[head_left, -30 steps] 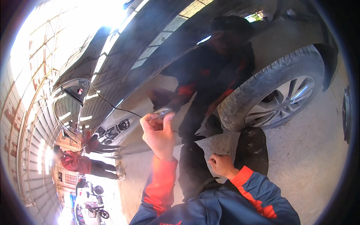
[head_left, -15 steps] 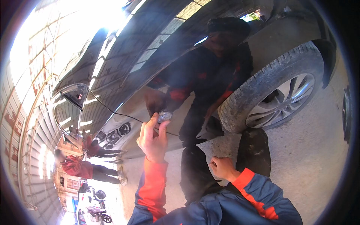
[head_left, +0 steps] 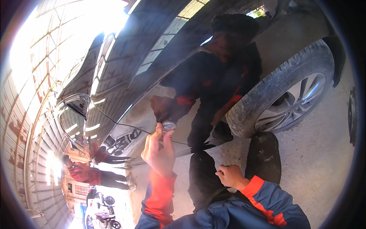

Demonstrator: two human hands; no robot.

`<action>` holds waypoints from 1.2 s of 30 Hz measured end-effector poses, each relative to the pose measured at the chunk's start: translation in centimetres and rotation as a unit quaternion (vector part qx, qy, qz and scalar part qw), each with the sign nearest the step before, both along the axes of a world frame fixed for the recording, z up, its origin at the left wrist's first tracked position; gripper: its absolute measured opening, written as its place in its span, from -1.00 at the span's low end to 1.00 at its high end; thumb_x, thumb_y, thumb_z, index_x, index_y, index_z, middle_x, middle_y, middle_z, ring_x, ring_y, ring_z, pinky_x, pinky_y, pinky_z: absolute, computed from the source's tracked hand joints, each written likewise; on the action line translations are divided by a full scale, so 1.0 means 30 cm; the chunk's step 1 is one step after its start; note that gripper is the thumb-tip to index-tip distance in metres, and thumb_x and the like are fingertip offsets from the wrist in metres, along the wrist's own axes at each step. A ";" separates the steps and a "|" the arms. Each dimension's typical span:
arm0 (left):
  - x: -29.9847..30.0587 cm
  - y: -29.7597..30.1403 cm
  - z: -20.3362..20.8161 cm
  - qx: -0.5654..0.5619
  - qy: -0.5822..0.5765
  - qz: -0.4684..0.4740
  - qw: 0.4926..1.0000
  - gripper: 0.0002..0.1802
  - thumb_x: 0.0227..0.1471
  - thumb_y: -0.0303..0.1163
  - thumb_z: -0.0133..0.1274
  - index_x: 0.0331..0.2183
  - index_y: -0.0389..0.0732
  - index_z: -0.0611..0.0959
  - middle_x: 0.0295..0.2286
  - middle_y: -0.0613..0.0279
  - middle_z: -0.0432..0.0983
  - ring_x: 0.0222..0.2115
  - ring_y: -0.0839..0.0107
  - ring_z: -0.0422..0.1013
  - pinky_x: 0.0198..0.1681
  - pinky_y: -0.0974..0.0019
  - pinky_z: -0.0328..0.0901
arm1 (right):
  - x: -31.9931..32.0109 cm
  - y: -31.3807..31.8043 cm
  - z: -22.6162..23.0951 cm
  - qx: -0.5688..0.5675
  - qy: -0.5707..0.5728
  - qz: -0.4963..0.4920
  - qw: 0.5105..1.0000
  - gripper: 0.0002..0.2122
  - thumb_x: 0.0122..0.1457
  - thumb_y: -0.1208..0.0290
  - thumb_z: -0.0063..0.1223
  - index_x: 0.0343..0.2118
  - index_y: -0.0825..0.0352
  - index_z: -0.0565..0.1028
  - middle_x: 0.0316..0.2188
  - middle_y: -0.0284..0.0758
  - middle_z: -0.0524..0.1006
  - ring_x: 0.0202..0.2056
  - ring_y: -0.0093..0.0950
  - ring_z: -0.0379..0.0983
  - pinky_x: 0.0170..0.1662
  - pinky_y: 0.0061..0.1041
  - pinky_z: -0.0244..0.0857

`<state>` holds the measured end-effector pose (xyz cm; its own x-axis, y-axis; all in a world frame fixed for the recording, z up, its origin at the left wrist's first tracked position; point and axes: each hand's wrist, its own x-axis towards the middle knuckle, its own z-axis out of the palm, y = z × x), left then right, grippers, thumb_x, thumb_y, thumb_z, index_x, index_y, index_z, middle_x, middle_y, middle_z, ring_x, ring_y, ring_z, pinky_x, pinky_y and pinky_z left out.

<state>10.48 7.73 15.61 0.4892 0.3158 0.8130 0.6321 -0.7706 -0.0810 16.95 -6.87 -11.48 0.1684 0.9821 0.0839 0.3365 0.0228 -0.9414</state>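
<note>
Head view: the left hand (head_left: 158, 150) is raised, its grip narrow, thumb and fingertips pinched on a small round metal disc (head_left: 168, 125). The disc sits against the glossy dark car panel (head_left: 126, 91), just below a thin curved seam line that runs across the panel from the left. Whether the disc is fixed to the panel or only pressed there cannot be told. The left sleeve (head_left: 160, 194) is orange-red, with a blue jacket body below it.

The right hand (head_left: 230, 176) is lower, near the bottom middle, its grip closed into a loose fist, resting on a dark trouser knee (head_left: 204, 179); nothing shows inside it. Its cuff is orange too.

Beyond the hands, the panel mirrors the person as a dark crouched shape with red patches. To the right stands a dusty tyre (head_left: 274, 87) with a silver spoked wheel (head_left: 295, 103), on a pale concrete floor (head_left: 316, 160). A dark shoe (head_left: 263, 156) rests on the floor just below the tyre. Along the left edge the panel reflects a corrugated wall, another person in red, and a parked scooter near the bottom.
</note>
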 end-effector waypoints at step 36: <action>-0.030 0.048 -0.047 0.009 -0.026 -0.013 1.000 -0.59 -0.07 -0.44 0.46 -0.13 -0.22 0.73 -0.56 0.33 0.52 -0.64 0.52 0.38 -0.55 0.47 0.28 | 0.008 0.003 -0.027 0.007 -0.005 -0.007 1.000 -0.82 0.21 0.21 0.17 -0.40 0.21 0.60 -0.52 -0.18 0.64 -0.41 -0.10 0.60 -0.28 -0.09 0.43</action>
